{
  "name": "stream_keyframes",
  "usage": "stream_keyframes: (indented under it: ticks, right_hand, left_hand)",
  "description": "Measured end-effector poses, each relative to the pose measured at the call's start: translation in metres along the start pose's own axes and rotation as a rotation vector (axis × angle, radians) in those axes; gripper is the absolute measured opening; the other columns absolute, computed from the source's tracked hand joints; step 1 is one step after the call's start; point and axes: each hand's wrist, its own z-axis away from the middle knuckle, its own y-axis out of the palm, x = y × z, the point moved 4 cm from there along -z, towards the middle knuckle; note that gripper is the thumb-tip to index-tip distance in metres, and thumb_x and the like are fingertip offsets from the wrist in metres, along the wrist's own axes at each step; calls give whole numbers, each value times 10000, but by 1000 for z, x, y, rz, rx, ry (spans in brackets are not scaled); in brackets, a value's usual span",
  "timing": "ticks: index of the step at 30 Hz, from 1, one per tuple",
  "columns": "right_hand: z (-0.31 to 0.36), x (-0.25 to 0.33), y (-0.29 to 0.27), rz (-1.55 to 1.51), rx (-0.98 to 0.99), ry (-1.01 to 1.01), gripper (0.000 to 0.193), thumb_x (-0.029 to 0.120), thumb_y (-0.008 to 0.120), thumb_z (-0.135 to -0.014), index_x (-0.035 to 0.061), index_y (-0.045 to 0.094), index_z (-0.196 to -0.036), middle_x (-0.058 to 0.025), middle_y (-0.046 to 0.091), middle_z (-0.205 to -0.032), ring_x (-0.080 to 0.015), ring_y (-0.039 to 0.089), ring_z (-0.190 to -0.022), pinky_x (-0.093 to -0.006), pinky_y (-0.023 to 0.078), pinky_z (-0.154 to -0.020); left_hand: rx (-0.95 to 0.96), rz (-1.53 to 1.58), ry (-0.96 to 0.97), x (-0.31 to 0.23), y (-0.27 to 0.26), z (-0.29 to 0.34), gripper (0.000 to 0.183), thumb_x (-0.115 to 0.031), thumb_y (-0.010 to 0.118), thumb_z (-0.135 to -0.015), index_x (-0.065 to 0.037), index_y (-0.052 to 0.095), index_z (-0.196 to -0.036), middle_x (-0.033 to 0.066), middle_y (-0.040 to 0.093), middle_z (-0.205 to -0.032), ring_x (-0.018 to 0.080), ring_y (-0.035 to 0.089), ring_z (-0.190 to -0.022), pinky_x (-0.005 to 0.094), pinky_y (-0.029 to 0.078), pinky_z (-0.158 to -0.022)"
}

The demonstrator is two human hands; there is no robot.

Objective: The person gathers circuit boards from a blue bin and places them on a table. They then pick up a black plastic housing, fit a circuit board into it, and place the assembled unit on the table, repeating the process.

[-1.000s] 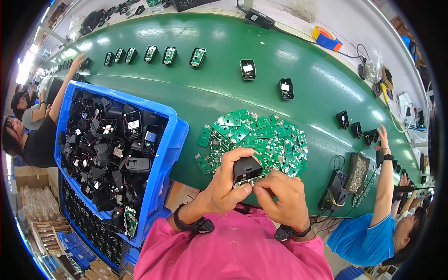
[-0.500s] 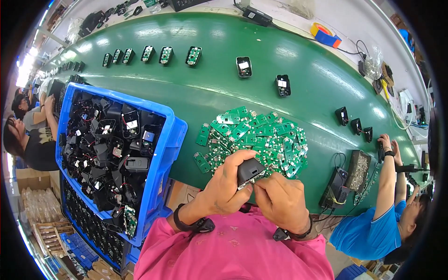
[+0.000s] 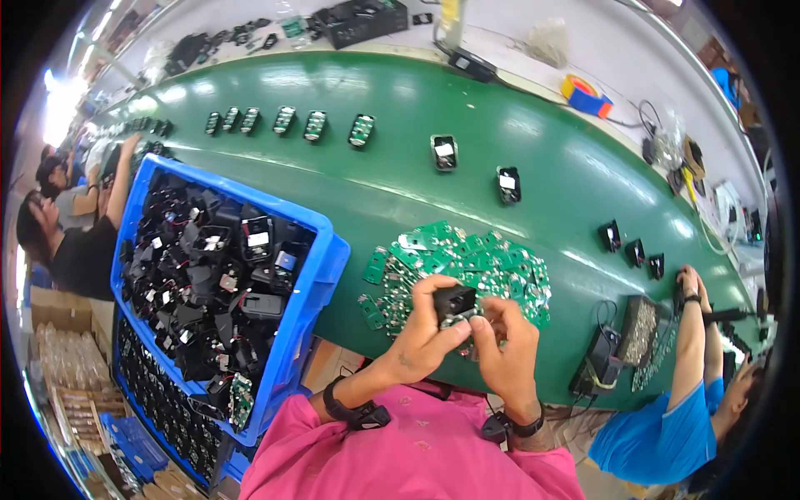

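Observation:
A small black plastic housing (image 3: pixel 454 300) is gripped in my left hand (image 3: pixel 421 340), with the fingers wrapped around its side and the thumb along its lower edge. Its hollow side faces up and toward me. My right hand (image 3: pixel 508 343) is closed against the housing's lower right edge, its thumb and index finger pinching by some small pale parts; what exactly they hold is hidden. Just beyond both hands lies a heap of green circuit boards (image 3: pixel 479 254) on the green table (image 3: pixel 375 187).
A blue crate (image 3: pixel 329 279) full of black housings with wires stands at my left. Housings with boards (image 3: pixel 315 125) line the far side; open housings (image 3: pixel 444 153) stand farther right. A co-worker in a blue shirt (image 3: pixel 658 433) works at the right, beside a black power unit (image 3: pixel 596 358).
The housing has been turned so that its hollow side shows instead of its closed back. My right fingers have uncurled somewhat at its edge. The whole view has shifted slightly.

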Motion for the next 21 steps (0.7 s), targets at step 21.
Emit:
stream_keyframes:
  ticks: [21]
  right_hand:
    - [4,-46,-20,-714,-29,323,298,120,540,-970,15,556,-691,-24,513,-531,-74,463,-409,-217,322,-359]
  left_hand:
    - [70,-55,-62,-20,-3,-5,575,88,609,-845,-87,448,-1369,99,593,-1173,118,634,-833,277,553,-687]
